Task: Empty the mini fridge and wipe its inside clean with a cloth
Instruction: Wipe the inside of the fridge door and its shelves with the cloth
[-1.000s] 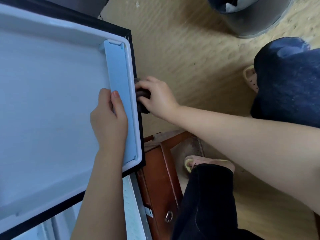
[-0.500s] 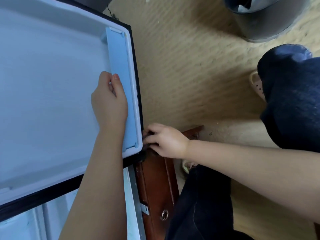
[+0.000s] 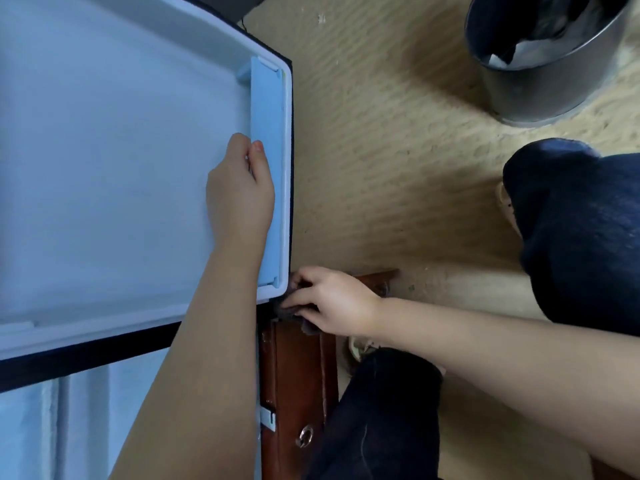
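Two hands work the open fridge door (image 3: 121,168). The left hand (image 3: 239,199) has stayed where it was, fingers curled over the door shelf rail (image 3: 269,133) with the thumb on its outer face, steadying the door. The right hand (image 3: 332,303) is the one that has moved. A second ago it pressed the cloth (image 3: 294,315) against the door's dark outer edge about halfway up. It has since slid down that edge to the lower corner, and it sits there now, fingers clamped on the bunched dark cloth, which touches the corner of the white liner.

That suggests one full pass down this side of the door is finished. The wipe probably turns next along the bottom edge or into the liner itself. The emptying step looks done for the door at least. The wiping is under way, though the fridge's main compartment is barely in view at lower left, so its state cannot be judged.

As for containers, the door shelf behind the rail shows only its pale plastic and the left hand's fingers hooked into it. A metal bucket (image 3: 540,95) stands well apart on the tan floor (image 3: 381,168), holding something dark and something pale; what they are is unclear. Below the cloth is a brown wooden cabinet (image 3: 298,382) with a ring pull (image 3: 304,436).
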`<state>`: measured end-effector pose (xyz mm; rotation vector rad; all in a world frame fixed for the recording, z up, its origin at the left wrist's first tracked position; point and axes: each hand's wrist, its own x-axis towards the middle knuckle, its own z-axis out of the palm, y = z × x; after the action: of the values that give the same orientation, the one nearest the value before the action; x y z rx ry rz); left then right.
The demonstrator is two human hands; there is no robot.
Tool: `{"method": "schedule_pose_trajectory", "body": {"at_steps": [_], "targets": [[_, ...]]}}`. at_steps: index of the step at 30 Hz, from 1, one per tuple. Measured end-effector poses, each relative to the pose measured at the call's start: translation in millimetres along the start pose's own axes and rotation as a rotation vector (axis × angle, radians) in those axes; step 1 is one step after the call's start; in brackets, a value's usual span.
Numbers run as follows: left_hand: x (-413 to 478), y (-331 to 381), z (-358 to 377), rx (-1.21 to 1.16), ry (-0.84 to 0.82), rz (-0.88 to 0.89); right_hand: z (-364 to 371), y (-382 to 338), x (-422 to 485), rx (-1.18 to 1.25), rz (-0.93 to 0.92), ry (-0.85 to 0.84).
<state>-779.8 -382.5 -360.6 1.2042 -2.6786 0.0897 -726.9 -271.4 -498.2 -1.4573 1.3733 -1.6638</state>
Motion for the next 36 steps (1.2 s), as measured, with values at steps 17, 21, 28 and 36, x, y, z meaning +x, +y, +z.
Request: {"method": "schedule_pose_trajectory", "body": {"at_steps": [17, 21, 28, 36], "targets": [[-77, 10, -39, -0.691, 0.06, -0.505, -147, -56, 90, -0.285, 0.054, 0.611], [-86, 15, -42, -0.791, 0.063, -0.549, -87, -63, 48, -0.308, -0.056, 0.4], [-93, 16, -48, -0.682, -0.031, -0.509, -106, -65, 34, -0.476, -0.36, 0.082], [-118, 29, -57, -0.601, -0.092, -0.409, -160, -71, 76, -0.688, 0.113, 0.366]]}}
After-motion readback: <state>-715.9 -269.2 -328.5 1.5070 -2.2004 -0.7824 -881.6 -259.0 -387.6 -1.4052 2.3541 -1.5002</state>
